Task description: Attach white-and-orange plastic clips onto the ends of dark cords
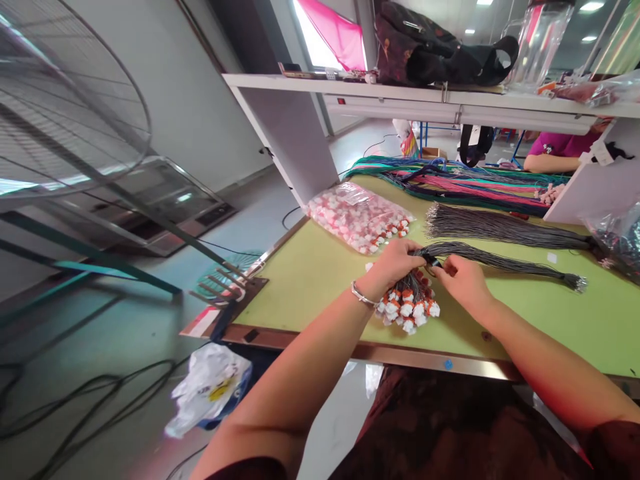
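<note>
A bundle of thin dark wires (pixel 493 260) lies across the green tabletop in front of me, with many white and orange connectors (pixel 407 308) fanned out at its near end. My left hand (pixel 397 262) is closed around the bundle just above the connectors. On the other side my right hand (pixel 463 281) has its fingers pinched at a black band or tie (pixel 431 261) wrapped round the wires. The far end of the bundle, with small metal tips (pixel 577 283), rests on the table to the right.
A clear bag of white and orange connectors (pixel 357 217) sits behind my left hand. Another dark wire bundle (pixel 505 227) and coloured wires (pixel 465 180) lie farther back, under a white shelf (pixel 425 93). A fan (pixel 75 100) stands left; a person (pixel 555 150) sits opposite.
</note>
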A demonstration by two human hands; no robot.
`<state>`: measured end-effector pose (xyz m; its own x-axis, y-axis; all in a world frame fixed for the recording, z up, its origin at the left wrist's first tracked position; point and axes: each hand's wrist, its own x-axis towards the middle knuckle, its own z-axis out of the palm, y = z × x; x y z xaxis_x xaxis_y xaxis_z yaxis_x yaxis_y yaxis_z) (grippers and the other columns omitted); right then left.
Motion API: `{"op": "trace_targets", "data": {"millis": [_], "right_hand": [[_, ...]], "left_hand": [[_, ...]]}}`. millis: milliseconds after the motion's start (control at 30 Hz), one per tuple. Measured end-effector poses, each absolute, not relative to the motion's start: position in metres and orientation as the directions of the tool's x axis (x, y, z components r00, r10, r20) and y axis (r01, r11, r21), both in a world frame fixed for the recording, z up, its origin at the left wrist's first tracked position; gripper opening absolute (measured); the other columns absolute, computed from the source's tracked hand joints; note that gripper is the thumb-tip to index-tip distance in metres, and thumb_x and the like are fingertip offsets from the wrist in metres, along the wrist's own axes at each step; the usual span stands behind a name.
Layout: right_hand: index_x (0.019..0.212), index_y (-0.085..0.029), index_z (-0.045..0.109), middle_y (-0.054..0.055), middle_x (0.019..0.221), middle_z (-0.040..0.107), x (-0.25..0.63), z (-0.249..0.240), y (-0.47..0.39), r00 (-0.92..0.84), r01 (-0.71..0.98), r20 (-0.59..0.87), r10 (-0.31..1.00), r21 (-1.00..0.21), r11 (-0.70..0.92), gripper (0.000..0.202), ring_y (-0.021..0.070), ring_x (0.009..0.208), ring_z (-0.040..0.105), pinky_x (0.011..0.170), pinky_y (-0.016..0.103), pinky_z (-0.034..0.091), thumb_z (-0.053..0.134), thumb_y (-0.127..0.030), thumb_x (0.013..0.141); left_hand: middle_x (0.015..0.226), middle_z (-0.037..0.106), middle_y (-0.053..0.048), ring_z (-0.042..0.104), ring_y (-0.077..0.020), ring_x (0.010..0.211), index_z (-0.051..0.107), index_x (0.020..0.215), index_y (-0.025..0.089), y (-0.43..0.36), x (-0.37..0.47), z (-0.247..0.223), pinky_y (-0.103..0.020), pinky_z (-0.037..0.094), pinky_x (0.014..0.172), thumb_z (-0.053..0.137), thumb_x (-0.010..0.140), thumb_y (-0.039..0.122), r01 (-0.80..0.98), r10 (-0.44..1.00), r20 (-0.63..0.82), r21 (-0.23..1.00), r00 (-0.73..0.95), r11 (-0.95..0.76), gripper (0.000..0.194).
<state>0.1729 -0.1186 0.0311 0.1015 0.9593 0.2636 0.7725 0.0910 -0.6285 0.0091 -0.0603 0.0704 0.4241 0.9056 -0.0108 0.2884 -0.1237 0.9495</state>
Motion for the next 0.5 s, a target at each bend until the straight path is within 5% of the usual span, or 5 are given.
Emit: {"op": "trace_targets", "data": {"millis": [100,267,500], "right_hand": [[0.08,-0.017,0.065,0.003,0.065,0.058,0.174,0.03,-0.117,0.067,0.813,0.311,0.948,-0.568,0.129,0.031,0.0153,0.061,0.049,0.058,0.027,0.033,0.063,-0.047,0.076],[0.072,-0.018,0.062,-0.002,0.06,0.047,0.169,0.03,-0.119,-0.1,0.651,0.235,0.967,-0.719,0.242,0.017,0.0127,0.058,0.042,0.056,0.024,0.031,0.059,-0.032,0.08],[0.056,-0.017,0.042,-0.006,0.053,0.037,0.169,0.092,-0.137,-0.486,0.595,0.179,0.855,-0.649,0.474,0.033,0.0077,0.053,0.032,0.054,0.024,0.022,0.06,-0.03,0.08]], "left_hand": [[0.052,0.055,0.003,0.048,-0.009,0.048,0.07,0.073,0.011,-0.06,0.007,0.069,-0.02,0.036,0.047,0.059,0.059,0.018,0.283,0.897,-0.007,0.95,0.443,-0.132,0.019],[0.06,0.059,0.001,0.052,-0.0099,0.052,0.066,0.078,0.012,-0.055,0.004,0.06,-0.021,0.038,0.049,0.058,0.058,0.015,0.221,0.9,0.018,0.967,0.436,-0.126,0.022],[0.071,0.059,0.001,0.055,-0.0114,0.064,0.055,0.078,0.016,-0.06,0.004,0.047,-0.022,0.042,0.059,0.061,0.058,0.011,0.215,0.878,0.344,0.879,0.333,-0.426,0.021]]}}
